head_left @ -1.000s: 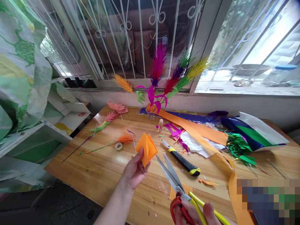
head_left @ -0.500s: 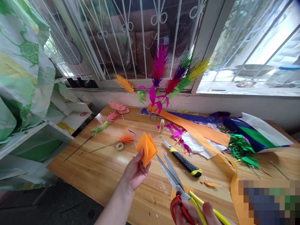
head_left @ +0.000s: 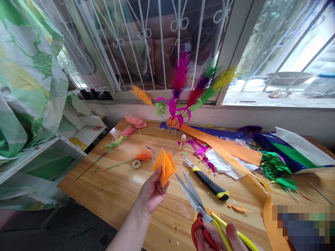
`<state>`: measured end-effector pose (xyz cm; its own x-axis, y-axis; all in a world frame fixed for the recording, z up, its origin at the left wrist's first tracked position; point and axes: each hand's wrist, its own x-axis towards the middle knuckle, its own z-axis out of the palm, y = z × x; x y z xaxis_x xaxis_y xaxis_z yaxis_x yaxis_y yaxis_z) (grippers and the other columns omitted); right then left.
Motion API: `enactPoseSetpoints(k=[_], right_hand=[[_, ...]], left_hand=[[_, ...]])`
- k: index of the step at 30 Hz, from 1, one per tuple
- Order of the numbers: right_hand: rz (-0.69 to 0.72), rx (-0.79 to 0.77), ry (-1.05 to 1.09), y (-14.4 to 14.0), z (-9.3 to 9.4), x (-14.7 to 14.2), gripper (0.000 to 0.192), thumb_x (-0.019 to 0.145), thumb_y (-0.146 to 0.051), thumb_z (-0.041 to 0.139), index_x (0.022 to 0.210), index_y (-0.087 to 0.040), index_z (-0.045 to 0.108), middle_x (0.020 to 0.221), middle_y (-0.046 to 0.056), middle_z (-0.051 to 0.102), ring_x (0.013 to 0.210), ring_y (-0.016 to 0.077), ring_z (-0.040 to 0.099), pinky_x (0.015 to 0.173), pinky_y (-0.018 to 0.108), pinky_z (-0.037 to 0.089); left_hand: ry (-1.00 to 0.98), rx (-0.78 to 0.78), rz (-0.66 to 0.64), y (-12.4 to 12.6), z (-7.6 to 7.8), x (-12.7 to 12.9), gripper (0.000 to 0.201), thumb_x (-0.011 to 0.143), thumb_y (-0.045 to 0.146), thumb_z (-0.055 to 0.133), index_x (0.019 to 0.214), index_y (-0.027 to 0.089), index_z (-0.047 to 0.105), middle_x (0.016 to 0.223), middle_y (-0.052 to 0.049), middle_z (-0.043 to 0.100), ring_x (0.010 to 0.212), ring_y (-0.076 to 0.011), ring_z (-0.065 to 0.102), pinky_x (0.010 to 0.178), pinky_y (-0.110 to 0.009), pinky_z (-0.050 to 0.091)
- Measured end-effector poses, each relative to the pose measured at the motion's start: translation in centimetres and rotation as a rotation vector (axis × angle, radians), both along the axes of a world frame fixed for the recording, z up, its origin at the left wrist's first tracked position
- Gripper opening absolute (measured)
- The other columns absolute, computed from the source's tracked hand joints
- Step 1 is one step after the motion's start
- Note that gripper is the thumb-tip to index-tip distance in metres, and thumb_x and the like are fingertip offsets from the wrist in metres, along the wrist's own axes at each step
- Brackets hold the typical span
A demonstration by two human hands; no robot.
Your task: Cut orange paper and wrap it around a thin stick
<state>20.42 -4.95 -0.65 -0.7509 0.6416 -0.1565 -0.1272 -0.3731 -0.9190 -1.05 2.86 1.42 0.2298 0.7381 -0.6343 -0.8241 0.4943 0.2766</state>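
Observation:
My left hand (head_left: 151, 192) pinches a folded piece of orange paper (head_left: 164, 166) and holds it up above the wooden table (head_left: 117, 188). At the bottom edge my right hand (head_left: 222, 238) grips scissors (head_left: 195, 200) with one red and one yellow handle. The blades are spread apart and point up-left toward the orange paper, just short of it.
A black-and-yellow utility knife (head_left: 208, 181) lies right of the scissors. A long orange paper strip (head_left: 227, 148), coloured paper scraps, a tape roll (head_left: 136, 164), paper flowers (head_left: 131, 158) and a small glue bottle (head_left: 183, 141) lie about. A vase of feathery paper stems (head_left: 180, 90) stands by the barred window. White shelves stand at left.
The view has shifted slightly, so everything sits a little lower and to the right. Both hands keep their grip and pose.

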Motion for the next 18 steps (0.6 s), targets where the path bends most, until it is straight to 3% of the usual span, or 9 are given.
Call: enactPoseSetpoints(k=[6,10,18], right_hand=[[-0.025,0.007,0.006,0.28,0.60,-0.33,0.029,0.085,-0.035,0.042,0.099,-0.013,0.053,0.091,0.005,0.057,0.077,0.0146,0.056,0.068,0.033,0.047],[-0.046,0.016,0.012,0.55,0.90,-0.52,0.043,0.084,-0.047,0.034,0.084,-0.012,0.058,0.077,0.007,0.055,0.069,0.0171,0.056,0.064,0.033,0.046],[-0.042,0.044,0.007,-0.15,0.62,0.17,0.028,0.084,-0.030,0.046,0.108,-0.015,0.048,0.106,0.007,0.053,0.088,0.0166,0.054,0.074,0.036,0.047]], left_hand=[[0.032,0.023,0.007,0.18,0.14,0.18,0.019,0.078,0.013,0.051,0.093,0.015,0.061,0.067,-0.002,0.068,0.056,-0.0106,0.063,0.054,-0.021,0.053],[0.069,0.068,0.005,0.06,-0.08,0.26,0.019,0.076,0.013,0.053,0.093,0.015,0.061,0.072,-0.003,0.068,0.060,-0.0116,0.064,0.055,-0.021,0.053],[0.178,0.163,0.005,-0.17,0.26,0.50,0.014,0.074,0.011,0.055,0.086,0.013,0.063,0.074,-0.004,0.068,0.057,-0.0101,0.063,0.055,-0.020,0.053]])
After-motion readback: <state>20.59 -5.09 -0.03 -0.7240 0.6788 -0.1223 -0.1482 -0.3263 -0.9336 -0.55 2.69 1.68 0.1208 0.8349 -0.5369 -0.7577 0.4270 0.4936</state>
